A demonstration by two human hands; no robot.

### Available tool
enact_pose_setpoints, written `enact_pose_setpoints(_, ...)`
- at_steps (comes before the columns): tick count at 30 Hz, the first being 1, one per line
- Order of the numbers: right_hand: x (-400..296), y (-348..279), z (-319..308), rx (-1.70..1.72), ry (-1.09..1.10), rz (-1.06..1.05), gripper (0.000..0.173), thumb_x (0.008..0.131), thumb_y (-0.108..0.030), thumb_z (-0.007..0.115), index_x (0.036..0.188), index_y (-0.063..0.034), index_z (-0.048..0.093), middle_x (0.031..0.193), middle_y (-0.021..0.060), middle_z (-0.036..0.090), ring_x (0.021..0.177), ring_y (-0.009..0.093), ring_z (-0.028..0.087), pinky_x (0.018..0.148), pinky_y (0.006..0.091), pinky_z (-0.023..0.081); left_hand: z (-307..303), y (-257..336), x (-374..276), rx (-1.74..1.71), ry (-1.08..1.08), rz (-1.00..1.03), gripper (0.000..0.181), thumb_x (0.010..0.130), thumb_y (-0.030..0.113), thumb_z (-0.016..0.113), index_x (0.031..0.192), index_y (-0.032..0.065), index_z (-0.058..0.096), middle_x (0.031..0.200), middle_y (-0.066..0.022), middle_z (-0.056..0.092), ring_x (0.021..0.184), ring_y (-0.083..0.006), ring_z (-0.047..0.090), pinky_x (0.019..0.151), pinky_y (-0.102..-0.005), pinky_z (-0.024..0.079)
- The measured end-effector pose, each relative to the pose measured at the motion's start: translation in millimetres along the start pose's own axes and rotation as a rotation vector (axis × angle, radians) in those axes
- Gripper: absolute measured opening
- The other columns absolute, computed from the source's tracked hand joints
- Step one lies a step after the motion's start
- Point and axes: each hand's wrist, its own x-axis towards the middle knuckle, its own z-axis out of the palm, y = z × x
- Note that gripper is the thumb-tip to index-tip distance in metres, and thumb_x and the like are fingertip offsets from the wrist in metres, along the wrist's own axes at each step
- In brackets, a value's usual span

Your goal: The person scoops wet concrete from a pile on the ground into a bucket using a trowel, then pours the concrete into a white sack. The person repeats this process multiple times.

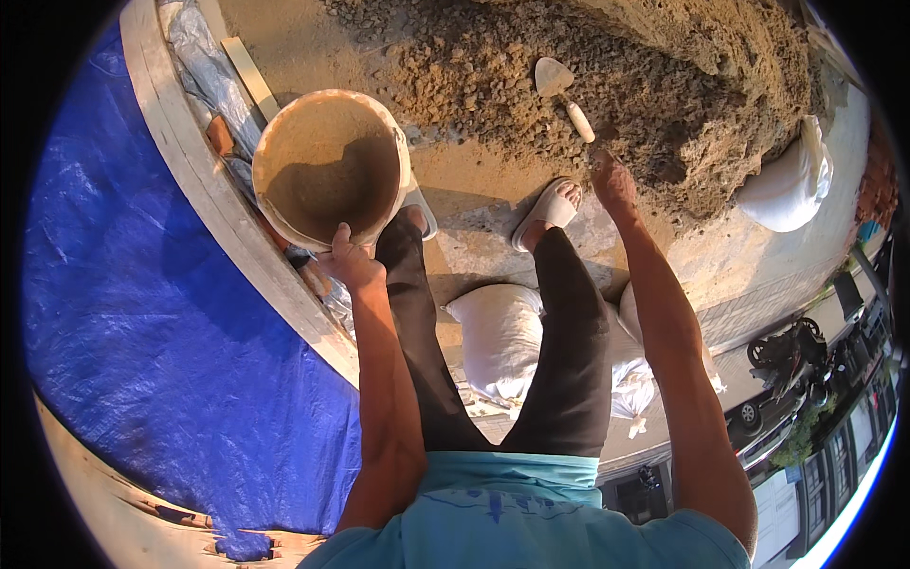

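My left hand point(352, 262) grips the near rim of a round, mud-stained bucket point(389, 135), thumb over the edge. The bucket's mouth faces up at me; dried mud coats its inside, and a shadow falls across the bottom. My right hand point(613, 181) is low at the edge of a heap of loose, crumbly soil point(490, 85), fingers pointing down at it. Whether the fingers hold anything is not clear. Just beyond them lies a trowel point(554, 78) on the soil, its pale handle towards my right hand but apart from it.
A wooden beam point(213, 192) edges a blue tarpaulin point(178, 320) on the left. Plastic sheeting point(206, 64) and a wood strip point(249, 75) lie behind the bucket. White sacks point(498, 334) stand by my legs; another sack point(785, 181) is right of the heap. A motorcycle point(789, 355) is farther right.
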Motion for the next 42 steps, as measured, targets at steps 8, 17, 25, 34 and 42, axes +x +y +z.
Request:
enact_pose_setpoints(8,113,3,35,-0.048,0.150,0.079,0.038,0.086,-0.015,0.059,0.125,-0.0153,0.059,0.114,0.0206,0.064,0.106,0.040,0.063,0.087,0.0506,0.050,1,15,28,-0.102,-0.083,-0.118,0.035,0.092,0.003,0.060,0.122,-0.0124,0.051,0.124,-0.0204,0.059,0.114,-0.0309,0.062,0.098,-0.0422,0.055)
enact_pose_setpoints(17,126,-8,84,-0.219,0.301,0.132,0.047,0.085,-0.036,0.069,0.120,-0.0089,0.051,0.119,0.0142,0.059,0.113,0.036,0.057,0.091,0.0477,0.052,-10,25,54,-0.334,-0.100,-0.247,0.031,0.093,-0.001,0.059,0.119,-0.0127,0.050,0.125,-0.0234,0.058,0.120,-0.0373,0.059,0.107,-0.0466,0.051)
enact_pose_setpoints(25,139,8,86,-0.243,0.390,-0.029,0.042,0.083,-0.028,0.065,0.119,-0.0088,0.056,0.113,0.0167,0.059,0.104,0.038,0.059,0.084,0.0495,0.051,5,35,48,-0.307,-0.145,-0.176,0.033,0.095,0.002,0.056,0.125,-0.0109,0.050,0.127,-0.0200,0.059,0.120,-0.0334,0.060,0.108,-0.0456,0.051)
enact_pose_setpoints(34,17,-45,73,0.290,0.045,-0.170,0.042,0.079,-0.022,0.060,0.118,-0.0074,0.055,0.089,0.0213,0.067,0.084,0.042,0.066,0.076,0.0482,0.051,-16,26,68,-0.461,-0.194,-0.186,0.035,0.094,0.003,0.057,0.126,-0.0099,0.050,0.130,-0.0193,0.058,0.121,-0.0324,0.059,0.108,-0.0437,0.050)
enact_pose_setpoints(42,23,-220,195,0.238,-0.439,-0.340,0.040,0.086,-0.027,0.061,0.117,-0.0050,0.051,0.093,0.0251,0.068,0.088,0.042,0.067,0.076,0.0508,0.052,-12,30,60,-0.432,-0.089,-0.177,0.037,0.094,0.004,0.058,0.127,-0.0094,0.049,0.128,-0.0191,0.059,0.120,-0.0316,0.059,0.107,-0.0424,0.051)
